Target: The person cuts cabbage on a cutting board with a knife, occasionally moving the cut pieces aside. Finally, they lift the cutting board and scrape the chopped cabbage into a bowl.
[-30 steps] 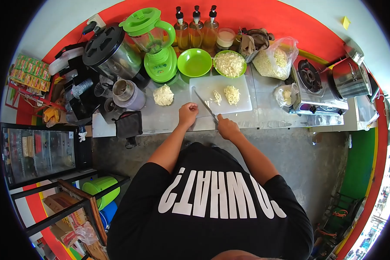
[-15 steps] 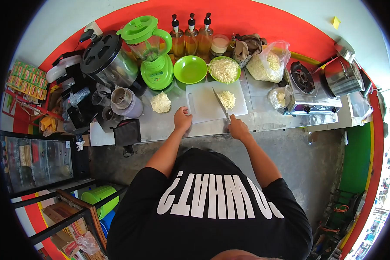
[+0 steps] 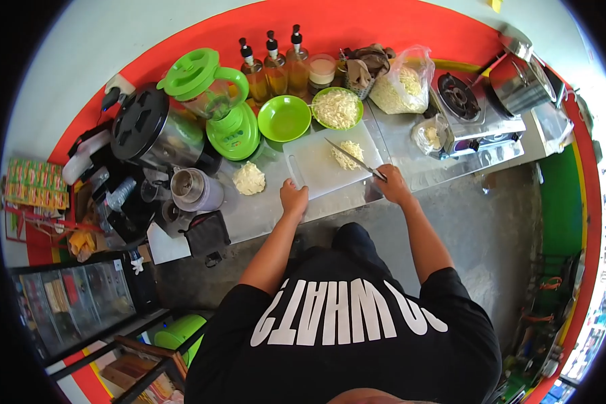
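My right hand (image 3: 392, 185) is closed round the handle of a kitchen knife (image 3: 362, 165). Its blade slants over a small heap of pale, finely cut shreds (image 3: 347, 153), perhaps cabbage, on a white cutting board (image 3: 313, 176). At the board's near left corner, my left hand (image 3: 293, 198) has curled fingers that appear to grip the edge; the fingertips are partly hidden. Beyond the board, a green plate (image 3: 337, 108) holds a bigger mound of similar shreds, beside a green bowl (image 3: 284, 118). A pale lump (image 3: 249, 178), maybe a piece of cabbage, sits left of the board.
A green blender (image 3: 233, 131), pump bottles (image 3: 275, 74) and a large black-lidded container (image 3: 141, 124) stand along the back and left. To the right are a bag of shreds (image 3: 400, 91), a smaller bag (image 3: 431, 135), a gas stove (image 3: 481, 128) and a metal pot (image 3: 522, 84).
The whole view has tilted, with the counter now slanting up to the right. My right hand and the knife have turned, so the blade lies more sideways over the shreds. My left hand stays by the board corner.
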Demonstrator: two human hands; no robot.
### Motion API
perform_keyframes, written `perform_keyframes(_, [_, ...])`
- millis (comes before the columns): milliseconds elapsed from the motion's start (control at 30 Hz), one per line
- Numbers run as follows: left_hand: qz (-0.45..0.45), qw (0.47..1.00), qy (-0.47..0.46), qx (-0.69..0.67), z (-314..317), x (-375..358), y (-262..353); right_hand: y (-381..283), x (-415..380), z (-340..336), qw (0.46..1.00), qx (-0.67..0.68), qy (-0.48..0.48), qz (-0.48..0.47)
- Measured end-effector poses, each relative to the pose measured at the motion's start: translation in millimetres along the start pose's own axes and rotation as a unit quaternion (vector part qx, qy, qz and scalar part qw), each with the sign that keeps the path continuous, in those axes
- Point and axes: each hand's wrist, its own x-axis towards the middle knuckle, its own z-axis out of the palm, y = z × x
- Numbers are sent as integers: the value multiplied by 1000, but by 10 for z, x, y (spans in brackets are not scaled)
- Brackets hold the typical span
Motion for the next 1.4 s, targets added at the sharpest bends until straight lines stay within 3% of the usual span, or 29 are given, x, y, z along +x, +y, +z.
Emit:
perform_keyframes(67, [-29, 998, 25, -39, 24, 7, -18, 104, 71, -34, 999, -5, -5, -53])
perform_keyframes(133, [-47, 997, 50, -21, 14, -1, 87, 275, 130, 7, 999, 1, -29, -12])
perform_keyframes(333, [-127, 986, 101, -51, 170, 155, 182, 644, 468, -274, 990, 7, -121, -74])
perform_keyframes(400, [-145, 982, 122, -19, 230, 165, 220, 763, 536, -356, 980, 94, -161, -64])
perform_keyframes(500, [-208, 956, 188, -82, 219, 261, 191, 944, 672, -417, 963, 152, -221, -31])
perform_keyframes(567, [-256, 948, 103, -159, 128, 320, 99, 983, 786, -517, 955, 135, -265, -13])
perform_keyframes(600, [-263, 945, 113, -161, 128, 277, 99, 971, 842, -567, 947, 116, -300, 11])
perform_keyframes(667, [-250, 920, 7, -301, 89, 84, 163, 902, 945, -668, 932, 132, -338, 19])
perform_keyframes(767, [-223, 937, -12, -269, 33, -335, 563, 1046, 971, -559, 910, 176, -375, 13])
perform_keyframes(867, [-257, 888, -38, -378, 62, -442, 13, 1164, 1021, -407, 897, 222, -382, -21])
perform_keyframes(933, [-244, 888, -21, -389, 51, -604, -86, 1112, 1072, -358, 887, 238, -394, -36])
perform_keyframes(1000, [-232, 887, -5, -399, 41, -754, -188, 1062, 1130, -323, 864, 255, -432, 41])
perform_keyframes(1033, [-243, 882, 10, -403, 30, -834, -242, 1033, 1154, -289, 860, 251, -442, 35])
perform_keyframes(1133, [-240, 872, 54, -423, 10, -1079, -140, 857, 1291, -196, 857, 256, -448, -12])
perform_keyframes(1167, [-229, 869, 73, -433, -7, -1154, -76, 770, 1315, -184, 882, 217, -416, -54])
perform_keyframes(1300, [-197, 869, 113, -439, -111, -1314, -407, 381, 1476, -213, 906, 137, -356, -182])
perform_keyframes(1400, [-198, 857, 158, -450, -215, -1388, -236, 83, 1525, -292, 905, 163, -362, -152])
